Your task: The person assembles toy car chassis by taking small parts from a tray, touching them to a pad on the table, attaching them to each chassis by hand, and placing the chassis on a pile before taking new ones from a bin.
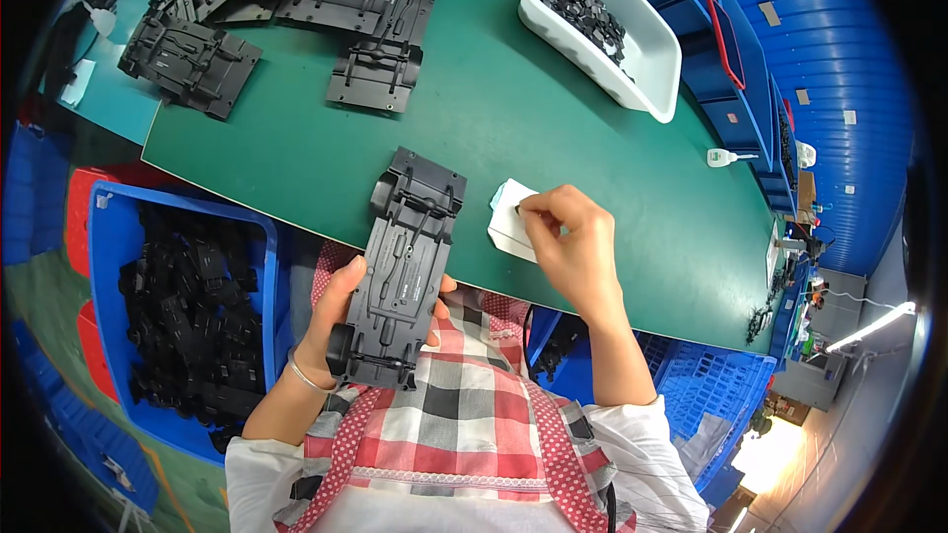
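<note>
A: What's at the far left?

B: A bin point(106, 316) of black parts, beyond the near edge of the table point(276, 158), by its left corner. Farther in, a pile point(346, 2) of black pieces spreads from the left edge to the far side.

A: And the left hand point(331, 311)?

B: Wrapped around a chassis point(400, 276), thumb on one side, fingertips showing on the other. It slants across the near edge: upper end over the table, lower end over the lap.

A: So between the hands?

B: Yes, apart from the right hand point(581, 242). A white pad point(509, 229) lies between, close to the near edge. The right hand is narrow, pinching a small dark piece point(518, 209) over it (mostly hidden, so I can't name it).

A: Room to move?

B: Bare green runs from chassis to pile, and from right hand to the tray point(652, 79) by the right edge.
</note>
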### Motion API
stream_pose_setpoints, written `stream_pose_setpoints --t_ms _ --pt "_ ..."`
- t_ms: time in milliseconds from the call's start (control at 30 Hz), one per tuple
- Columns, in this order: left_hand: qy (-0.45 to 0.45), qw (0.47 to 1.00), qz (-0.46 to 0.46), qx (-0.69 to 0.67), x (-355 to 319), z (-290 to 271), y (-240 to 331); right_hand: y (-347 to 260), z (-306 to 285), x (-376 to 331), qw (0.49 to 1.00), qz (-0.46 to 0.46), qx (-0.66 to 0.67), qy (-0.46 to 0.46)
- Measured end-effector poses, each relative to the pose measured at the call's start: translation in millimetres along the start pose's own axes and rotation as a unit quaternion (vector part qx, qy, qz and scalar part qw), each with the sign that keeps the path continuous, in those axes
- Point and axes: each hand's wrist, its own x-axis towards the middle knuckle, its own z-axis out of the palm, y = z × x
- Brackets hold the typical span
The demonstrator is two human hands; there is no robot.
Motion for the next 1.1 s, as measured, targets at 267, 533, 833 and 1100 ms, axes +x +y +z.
stream_pose_setpoints --t_ms 267,533,833,1100 --pt "-0.001 1.000 0.012 -0.024 -1 0 -1 9 -18 2 0.921 0.251 0.299 -0.010" --pt "-0.006 1.000 0.001 -0.014 0 1 0 3 -5 -5 0.936 0.130 0.328 -0.007" --pt "0.003 1.000 -0.003 -0.005 -2 -3 0 -4 10 -1 0.977 0.015 0.209 0.039" --pt "-0.016 0.999 0.000 -0.045 -1 -5 -6 6 8 -8 0.994 -0.089 0.008 0.071"
